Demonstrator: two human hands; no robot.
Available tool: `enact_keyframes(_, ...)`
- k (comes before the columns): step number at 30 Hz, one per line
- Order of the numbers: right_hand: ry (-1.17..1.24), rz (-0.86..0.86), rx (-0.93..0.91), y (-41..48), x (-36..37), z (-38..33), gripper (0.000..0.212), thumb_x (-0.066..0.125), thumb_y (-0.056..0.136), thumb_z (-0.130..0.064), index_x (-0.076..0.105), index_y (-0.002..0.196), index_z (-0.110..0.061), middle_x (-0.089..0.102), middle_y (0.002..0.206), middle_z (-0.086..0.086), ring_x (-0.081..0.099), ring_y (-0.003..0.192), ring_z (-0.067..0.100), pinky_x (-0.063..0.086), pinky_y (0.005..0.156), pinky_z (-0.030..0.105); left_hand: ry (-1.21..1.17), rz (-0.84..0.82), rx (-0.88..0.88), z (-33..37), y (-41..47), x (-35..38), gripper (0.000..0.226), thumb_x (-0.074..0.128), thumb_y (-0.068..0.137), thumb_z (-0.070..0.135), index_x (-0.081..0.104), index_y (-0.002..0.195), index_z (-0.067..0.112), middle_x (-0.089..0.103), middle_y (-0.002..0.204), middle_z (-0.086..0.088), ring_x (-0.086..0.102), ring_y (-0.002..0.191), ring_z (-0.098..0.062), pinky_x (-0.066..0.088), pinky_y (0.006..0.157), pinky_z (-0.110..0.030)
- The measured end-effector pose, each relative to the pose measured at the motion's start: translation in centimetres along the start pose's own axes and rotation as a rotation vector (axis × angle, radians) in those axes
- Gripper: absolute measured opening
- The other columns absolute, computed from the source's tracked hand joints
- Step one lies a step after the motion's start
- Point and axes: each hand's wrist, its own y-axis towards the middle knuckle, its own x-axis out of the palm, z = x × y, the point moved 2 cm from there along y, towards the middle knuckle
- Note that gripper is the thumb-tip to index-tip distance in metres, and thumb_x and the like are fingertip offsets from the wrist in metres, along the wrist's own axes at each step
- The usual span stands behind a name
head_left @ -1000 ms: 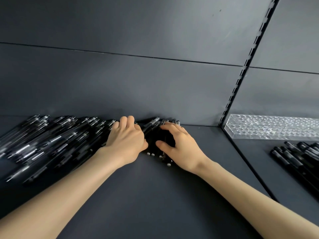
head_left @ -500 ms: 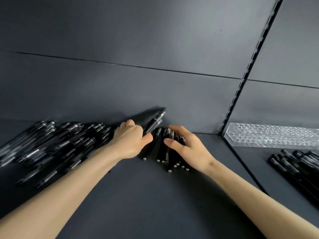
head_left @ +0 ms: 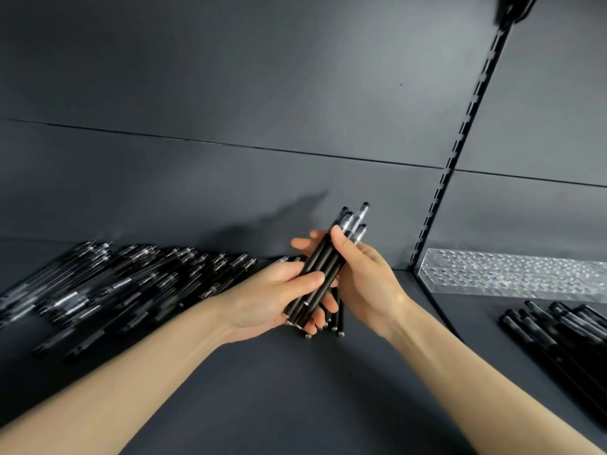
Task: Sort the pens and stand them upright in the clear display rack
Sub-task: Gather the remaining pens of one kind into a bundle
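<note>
A bundle of several black pens (head_left: 323,267) is lifted above the dark shelf, tilted with its silver-tipped ends up to the right. My left hand (head_left: 262,300) grips its lower half, thumb across the barrels. My right hand (head_left: 364,280) holds its upper half, thumb over the top. A few more pens (head_left: 338,320) lie on the shelf just under my hands. A big loose heap of black pens (head_left: 124,284) lies to the left. The clear display rack (head_left: 512,274) stands at the back right with no pens in it.
A second group of black pens (head_left: 565,333) lies on the right-hand shelf in front of the rack. A slotted upright rail (head_left: 460,152) divides the two shelf bays. The dark back wall (head_left: 230,192) is close behind my hands.
My hands gathered pens lying on the shelf and lifted them together as a bundle. The camera has come closer and tilted up.
</note>
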Motion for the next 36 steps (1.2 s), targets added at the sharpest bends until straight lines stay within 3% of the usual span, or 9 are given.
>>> enact_keyframes(5, 0.053, 0.044, -0.006, 0.5, -0.6, 0.0, 0.053, 0.038, 0.095, -0.051, 0.063, 0.111, -0.007, 0.068, 0.116, 0.009, 0.067, 0.094, 0.024, 0.051, 0.084, 0.032, 0.015, 0.009, 0.019, 0.3, 0.0, -0.5, 0.021, 0.043, 0.099, 0.015, 0.057, 0.108, 0.001, 0.068, 0.085, -0.012, 0.062, 0.065, -0.02, 0.05, 0.056, -0.028)
enact_keyframes(11, 0.137, 0.016, 0.009, 0.4, -0.1, 0.3, 0.05, 0.047, 0.092, -0.046, 0.056, 0.121, -0.006, 0.066, 0.122, 0.006, 0.061, 0.115, 0.018, 0.046, 0.098, 0.038, 0.045, 0.003, 0.001, -0.1, -0.5, 0.1, 0.015, 0.043, 0.1, 0.016, 0.052, 0.097, 0.005, 0.059, 0.073, -0.004, 0.051, 0.056, -0.015, 0.038, 0.047, -0.021)
enact_keyframes(13, 0.145, -0.034, 0.061, 0.0, 0.4, 0.7, 0.043, 0.056, 0.089, -0.041, 0.059, 0.116, -0.008, 0.066, 0.12, 0.008, 0.066, 0.106, 0.021, 0.054, 0.089, 0.035, 0.023, -0.003, -0.027, -0.3, -0.3, 0.8, 0.017, 0.044, 0.1, 0.018, 0.052, 0.102, 0.004, 0.059, 0.072, -0.004, 0.052, 0.057, -0.016, 0.039, 0.047, -0.022)
enact_keyframes(16, 0.167, -0.013, 0.073, 0.1, 0.3, 0.3, 0.026, 0.053, 0.091, -0.039, 0.061, 0.09, -0.013, 0.068, 0.115, 0.01, 0.064, 0.075, 0.035, 0.054, 0.052, 0.03, 0.075, -0.023, -0.04, 0.2, -0.3, 0.5, 0.027, 0.05, 0.095, 0.028, 0.06, 0.104, 0.004, 0.068, 0.084, -0.01, 0.064, 0.073, -0.019, 0.051, 0.063, -0.026)
enact_keyframes(20, 0.376, 0.179, 0.033, 0.5, -1.3, -0.1, 0.026, 0.049, 0.095, -0.029, 0.051, 0.074, -0.015, 0.072, 0.092, 0.016, 0.068, 0.098, 0.029, 0.053, 0.084, 0.037, 0.479, 0.246, 0.056, 1.3, -0.6, -3.2, 0.023, 0.06, 0.087, 0.04, 0.07, 0.094, 0.02, 0.073, 0.093, 0.007, 0.067, 0.089, -0.003, 0.051, 0.076, -0.019)
enact_keyframes(23, 0.372, 0.24, 0.054, 0.5, -1.4, 0.6, 0.025, 0.05, 0.097, -0.024, 0.052, 0.076, -0.011, 0.058, 0.062, 0.006, 0.065, 0.061, 0.022, 0.057, 0.061, 0.036, 0.842, 0.566, 0.082, 0.7, -0.9, -6.0, 0.008, 0.067, 0.083, 0.033, 0.068, 0.084, 0.025, 0.07, 0.086, 0.011, 0.064, 0.081, -0.003, 0.046, 0.074, -0.018)
enact_keyframes(26, 0.23, 0.248, 0.087, 0.6, -1.2, 0.9, 0.022, 0.056, 0.094, -0.022, 0.049, 0.075, -0.014, 0.04, 0.055, -0.001, 0.036, 0.042, 0.011, 0.041, 0.042, 0.026, 1.146, 0.512, -0.08, -1.0, -0.7, -6.6, 0.034, 0.07, 0.078, 0.045, 0.065, 0.103, 0.023, 0.059, 0.1, 0.007, 0.056, 0.087, -0.01, 0.043, 0.078, -0.026)
enact_keyframes(30, 0.086, 0.248, 0.174, 0.5, -1.4, 1.1, 0.026, 0.064, 0.088, -0.02, 0.048, 0.068, -0.017, 0.034, 0.053, -0.001, 0.026, 0.04, 0.01, 0.03, 0.037, 0.022, 1.327, 0.498, -0.165, -1.6, -0.4, -6.8, 0.058, 0.06, 0.08, 0.059, 0.057, 0.119, 0.016, 0.053, 0.116, -0.001, 0.052, 0.109, -0.02, 0.042, 0.088, -0.031)
enact_keyframes(36, 0.03, 0.3, 0.232, 0.6, -1.6, 1.6, 0.029, 0.066, 0.087, -0.022, 0.047, 0.065, -0.015, 0.036, 0.051, 0.001, 0.027, 0.039, 0.012, 0.03, 0.038, 0.022, 1.333, 0.476, -0.222, -1.1, 0.0, -6.5, 0.029, 0.061, 0.086, 0.045, 0.044, 0.082, 0.022, 0.049, 0.079, -0.002, 0.041, 0.073, -0.022, 0.043, 0.072, -0.032)
